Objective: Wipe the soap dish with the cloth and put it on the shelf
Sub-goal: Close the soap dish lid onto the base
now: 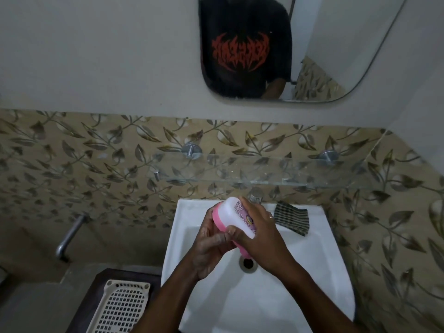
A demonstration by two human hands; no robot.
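Note:
I hold a pink soap dish (234,213) with a white lid over the white sink (312,272). My left hand (211,246) grips its pink base from the left and below. From the right, my right hand (262,239) clasps the white lid, fingers wrapped over the patterned top. The dish is tilted. A dark checked cloth (292,217) lies folded on the sink's back right rim, apart from both hands. Above the sink a glass shelf (264,171) on metal brackets runs along the leaf-patterned wall.
A tap (255,199) sits behind the dish at the sink's back edge. The drain (248,263) lies below my hands. A cream perforated basket (120,306) rests on a dark stand at the lower left. A metal pipe (69,236) juts from the left wall. A mirror (276,56) hangs above.

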